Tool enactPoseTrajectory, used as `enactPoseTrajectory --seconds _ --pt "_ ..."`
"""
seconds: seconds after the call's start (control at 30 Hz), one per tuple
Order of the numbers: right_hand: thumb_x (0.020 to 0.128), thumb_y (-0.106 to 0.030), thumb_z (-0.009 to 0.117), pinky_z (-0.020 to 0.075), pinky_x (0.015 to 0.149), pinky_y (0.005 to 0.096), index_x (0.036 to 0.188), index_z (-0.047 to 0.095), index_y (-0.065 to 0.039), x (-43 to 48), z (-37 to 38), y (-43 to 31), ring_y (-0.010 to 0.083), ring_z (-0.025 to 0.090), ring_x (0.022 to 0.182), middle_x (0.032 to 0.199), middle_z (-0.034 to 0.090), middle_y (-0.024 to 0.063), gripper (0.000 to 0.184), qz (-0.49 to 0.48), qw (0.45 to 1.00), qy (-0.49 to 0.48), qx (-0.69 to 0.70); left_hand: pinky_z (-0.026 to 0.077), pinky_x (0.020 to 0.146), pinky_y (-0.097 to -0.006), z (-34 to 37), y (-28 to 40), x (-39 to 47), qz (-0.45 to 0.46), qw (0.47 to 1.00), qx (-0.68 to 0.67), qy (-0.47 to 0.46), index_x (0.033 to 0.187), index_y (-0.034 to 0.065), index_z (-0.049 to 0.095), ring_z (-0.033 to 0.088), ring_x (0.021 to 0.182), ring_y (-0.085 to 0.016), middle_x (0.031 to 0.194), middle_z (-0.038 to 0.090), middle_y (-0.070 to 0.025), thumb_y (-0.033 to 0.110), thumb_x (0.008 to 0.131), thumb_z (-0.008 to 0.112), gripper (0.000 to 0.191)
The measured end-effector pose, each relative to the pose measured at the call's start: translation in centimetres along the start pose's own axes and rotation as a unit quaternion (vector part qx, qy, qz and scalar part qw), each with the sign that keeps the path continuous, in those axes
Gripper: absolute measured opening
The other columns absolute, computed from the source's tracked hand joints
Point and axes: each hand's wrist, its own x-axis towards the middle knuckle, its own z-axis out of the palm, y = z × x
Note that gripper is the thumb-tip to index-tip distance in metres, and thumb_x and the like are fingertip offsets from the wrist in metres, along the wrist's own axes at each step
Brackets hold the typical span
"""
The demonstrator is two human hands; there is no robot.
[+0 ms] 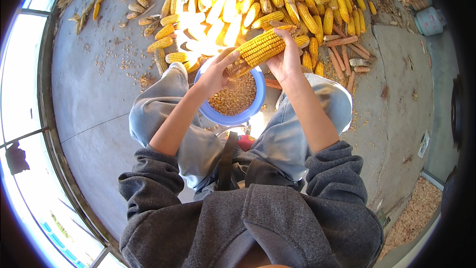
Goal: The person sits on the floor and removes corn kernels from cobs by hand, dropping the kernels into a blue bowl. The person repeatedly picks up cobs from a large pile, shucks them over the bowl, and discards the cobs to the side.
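Above a blue plastic basin (260, 100) my two hands hold an ear of yellow corn (262, 47), tilted up to the right. My left hand (215, 72) is closed around its lower left end, and another partly seen piece of corn lies under that end. My right hand (285, 57) grips the right part, thumb on top. Loose kernels (234, 98) fill much of the basin's inside. Beyond the basin a large pile of corn ears (308, 15) spreads over the floor, partly washed out by sunlight.
Bare reddish cobs (346, 59) lie right of the pile. Scattered kernels (122, 57) and dry husks (80, 20) are on the concrete floor (96, 93) at left. My bent knees flank the basin. A glazed frame runs along the left; a pale green container (429, 21) stands at the far right.
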Motion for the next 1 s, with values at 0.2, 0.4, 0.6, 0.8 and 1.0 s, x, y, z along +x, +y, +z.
enactPoseTrajectory --seconds 0.2,0.4,0.6,0.8,1.0 --pt "0.081 -0.015 0.058 0.045 0.088 0.0361 0.113 0.044 0.002 -0.1 0.1 0.3 0.0196 0.053 0.098 0.105 0.052 0.0103 0.039 -0.007 1.0 0.007 -0.005 0.043 0.053 -0.0257 0.4 -0.9 0.7 0.013 0.991 -0.127 0.035 0.123 0.0162 0.039 0.055 0.065 -0.02 0.098 0.054 -0.0075 0.028 0.089 0.053 0.038" --pt "0.081 -0.013 0.057 0.0475 0.083 0.0329 0.109 0.046 0.002 -0.2 0.3 0.3 0.0182 0.055 0.093 0.101 0.054 0.0098 0.033 -0.026 1.0 0.002 -0.001 0.044 0.055 -0.0258 0.0 -0.6 0.5 -0.03 0.978 -0.207 -0.014 0.113 0.0152 0.043 0.052 0.069 -0.016 0.096 0.052 -0.0055 0.026 0.09 0.05 0.026" --pt "0.081 -0.009 0.058 0.047 0.082 0.0313 0.11 0.046 0.0 0.4 -0.3 2.0 0.0164 0.055 0.093 0.101 0.054 0.0065 0.033 -0.057 0.998 -0.027 -0.026 0.037 0.043 -0.0157 -0.8 -1.7 1.3 -0.08 0.955 -0.283 0.023 0.105 0.0079 0.047 0.048 0.062 -0.011 0.087 0.05 -0.0053 0.037 0.087 0.056 0.036" --pt "0.081 -0.01 0.057 0.0465 0.082 0.0314 0.114 0.045 -0.001 0.9 -0.4 2.3 0.0161 0.054 0.094 0.104 0.054 0.0065 0.036 -0.04 0.999 -0.029 0.011 0.037 0.045 -0.0151 -1.1 -1.7 1.2 -0.022 0.947 -0.319 -0.01 0.102 0.007 0.045 0.042 0.057 -0.008 0.08 0.046 -0.0035 0.026 0.089 0.055 0.025" --pt "0.081 -0.01 0.057 0.0456 0.084 0.0318 0.115 0.045 -0.001 0.6 -0.3 2.5 0.0176 0.054 0.096 0.105 0.054 0.007 0.037 -0.057 0.998 -0.033 -0.011 0.045 0.052 -0.022 -0.5 -1.2 0.8 -0.076 0.944 -0.315 0.055 0.097 0.0052 0.048 0.052 0.065 -0.013 0.081 0.051 -0.0052 0.028 0.088 0.055 0.025"
